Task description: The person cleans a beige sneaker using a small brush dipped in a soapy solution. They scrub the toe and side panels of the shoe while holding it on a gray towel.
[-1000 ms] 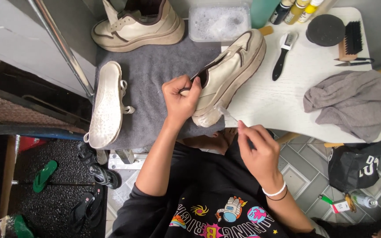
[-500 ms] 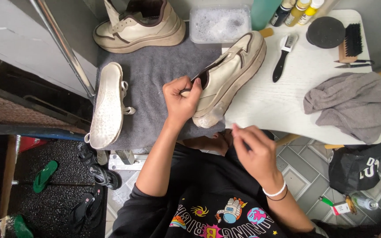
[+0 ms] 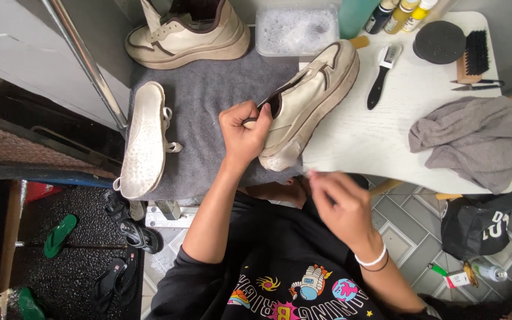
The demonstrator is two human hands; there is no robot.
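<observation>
Head view: cream sneaker (image 3: 309,104) lying tilted at the white table's (image 3: 374,139) front edge, bottles (image 3: 401,13) clustered at the back.
Left hand (image 3: 243,133), fingers curled, grips its collar; right hand (image 3: 342,207) hovers below the edge, fingertips pinched, contents unclear.

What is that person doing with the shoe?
A person is working on a cream sneaker lying on a white table. Their left hand grips it by the heel opening. Their right hand is off the table's edge, pinching something too blurred to make out. A tub of soapy water, brushes and a grey cloth sit close by.
</observation>
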